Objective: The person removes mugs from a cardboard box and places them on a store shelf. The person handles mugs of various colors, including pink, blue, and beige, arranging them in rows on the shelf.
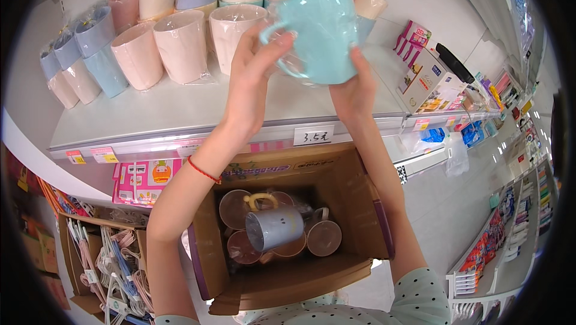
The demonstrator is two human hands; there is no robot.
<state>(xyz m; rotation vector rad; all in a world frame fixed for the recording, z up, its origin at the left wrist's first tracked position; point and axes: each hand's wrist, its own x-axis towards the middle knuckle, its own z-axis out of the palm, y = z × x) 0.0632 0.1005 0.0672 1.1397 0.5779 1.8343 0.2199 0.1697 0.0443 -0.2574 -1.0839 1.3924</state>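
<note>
Teal mug (pixel 323 32), plastic-wrapped, held up over the shelf (pixel 180 109) by both hands. Left hand (pixel 252 67) has fingers closed on the handle side; right hand (pixel 354 88) cups the base, fingers closed on the wall. Looks light and stiff; the film likely makes it slippery, so handle plus base is the safest hold. Shelf is smooth white, with wrapped cups (pixel 180 43) at its back. Box (pixel 288 217) of more mugs sits below the shelf, in a shop aisle.

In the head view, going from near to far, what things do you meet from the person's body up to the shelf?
Cardboard box with a grey mug inside → left hand and right hand holding a turquoise mug → wrapped pink cups on the white shelf.
</note>
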